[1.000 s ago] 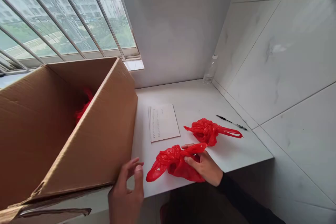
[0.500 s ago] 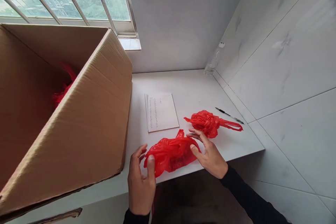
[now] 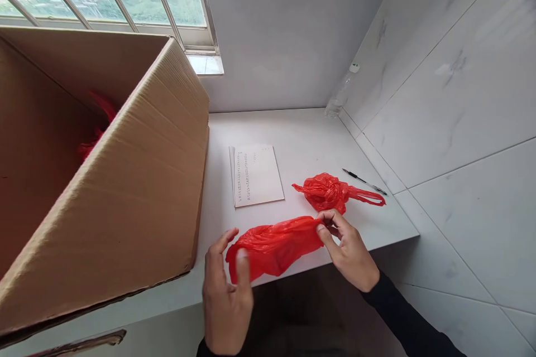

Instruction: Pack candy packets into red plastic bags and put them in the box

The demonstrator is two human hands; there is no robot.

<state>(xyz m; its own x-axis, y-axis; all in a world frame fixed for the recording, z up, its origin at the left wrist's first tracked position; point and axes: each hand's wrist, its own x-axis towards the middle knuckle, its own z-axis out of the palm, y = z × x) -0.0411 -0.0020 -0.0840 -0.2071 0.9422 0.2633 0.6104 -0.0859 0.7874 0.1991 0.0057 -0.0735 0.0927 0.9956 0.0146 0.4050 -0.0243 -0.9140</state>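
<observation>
A red plastic bag (image 3: 274, 244) is stretched between my two hands just above the front edge of the white counter (image 3: 301, 139). My right hand (image 3: 349, 248) pinches its right end, fingers closed on the plastic. My left hand (image 3: 226, 298) holds the left end between thumb and fingers. A second red bag (image 3: 330, 192), knotted up with its handle trailing right, lies on the counter just beyond my right hand.
A large open cardboard box (image 3: 125, 178) fills the left side, with more red plastic (image 3: 94, 134) inside it. A printed sheet of paper (image 3: 256, 174), a black pen (image 3: 364, 181) and a clear bottle (image 3: 339, 97) in the far corner sit on the counter. Tiled wall at right.
My left hand came off the box side and took the bag's left end. Both hands have pulled the crumpled bag out lengthwise and lifted it slightly off the counter.
</observation>
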